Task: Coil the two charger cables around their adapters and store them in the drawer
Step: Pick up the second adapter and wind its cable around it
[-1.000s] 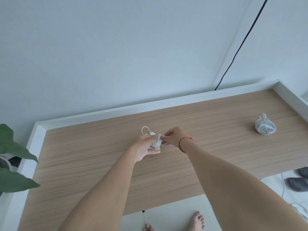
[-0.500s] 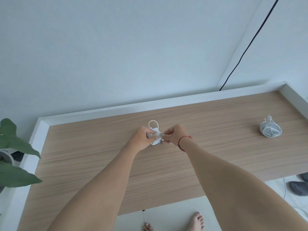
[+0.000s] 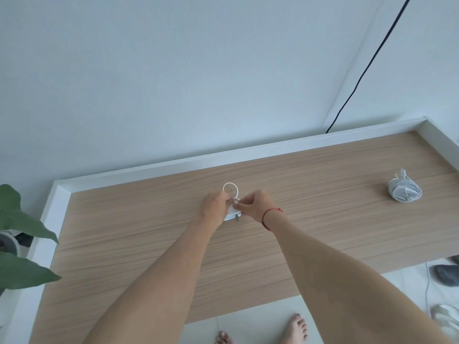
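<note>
Head view: left hand (image 3: 214, 209) grips the adapter (image 3: 232, 214), right hand (image 3: 253, 207) pinches the cable (image 3: 231, 189) against it. The adapter has turned since a second ago — prongs now face the near side, and one small loop stays free. Winding looks nearly done — the other charger (image 3: 404, 191) lies coiled, well apart on the table (image 3: 149, 244).

Matt pale wood-grain laminate over the desk (image 3: 323, 232), smooth, with fine straight streaks. Along its far and left edges, a white rim (image 3: 223, 160) with a satin coated look. Mid-desk, a smooth white plastic adapter (image 3: 231, 216) with small bright metal prongs (image 3: 237, 218) and a white, faintly glossy cable (image 3: 231, 183). Near the right edge, a second charger (image 3: 404, 191) in the same smooth white plastic, slight sheen on the coils. Red woven thread bracelet (image 3: 273, 209). Matt painted wall (image 3: 173, 70), thin matt black cord (image 3: 360, 78) against it. Waxy green leaves (image 3: 24, 219) off the left edge.
</note>
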### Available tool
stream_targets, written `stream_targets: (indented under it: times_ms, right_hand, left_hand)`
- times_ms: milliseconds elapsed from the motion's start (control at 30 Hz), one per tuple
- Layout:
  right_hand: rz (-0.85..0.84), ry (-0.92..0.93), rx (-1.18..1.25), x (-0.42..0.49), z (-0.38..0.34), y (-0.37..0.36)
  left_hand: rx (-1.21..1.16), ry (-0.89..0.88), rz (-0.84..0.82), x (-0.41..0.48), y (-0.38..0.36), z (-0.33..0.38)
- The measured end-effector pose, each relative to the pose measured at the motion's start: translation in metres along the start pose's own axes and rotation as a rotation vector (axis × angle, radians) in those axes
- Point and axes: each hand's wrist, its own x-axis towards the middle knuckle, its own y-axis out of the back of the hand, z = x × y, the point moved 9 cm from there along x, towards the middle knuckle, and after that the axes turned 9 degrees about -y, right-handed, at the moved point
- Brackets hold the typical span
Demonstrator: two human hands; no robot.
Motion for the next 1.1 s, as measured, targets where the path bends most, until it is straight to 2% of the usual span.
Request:
stream_targets:
  times_ms: [133, 367, 533, 700, 867, 933, 1100]
  right_hand:
    - [-0.003, 0.012, 0.018, 0.003, -0.002, -0.003]
    - [-0.159, -0.211, 0.617, -0.001, 0.032, -0.019]
    - [-0.19, -0.271, 0.777, -0.004, 0.04, -0.025]
    - [-0.251, -0.217, 0.702, -0.005, 0.036, -0.022]
    - [-0.067, -0.026, 0.039, -0.008, 0.008, 0.015]
    - [-0.057, 0.036, 0.001, -0.014, -0.001, 0.019]
    - [-0.014, 0.068, 0.087, -0.015, 0.005, 0.009]
  left_hand:
    - [-0.057, -0.012, 0.03, -0.006, 0.0, -0.004]
    - [-0.102, -0.02, -0.008, -0.004, -0.009, -0.013]
    - [-0.165, 0.025, -0.041, -0.006, -0.013, -0.02]
    - [-0.217, 0.074, -0.033, -0.007, -0.012, -0.025]
    - [-0.116, 0.085, -0.054, -0.006, -0.012, -0.022]
    - [-0.091, 0.085, -0.055, -0.006, -0.013, -0.02]
    - [-0.102, 0.06, -0.049, -0.007, -0.015, -0.016]
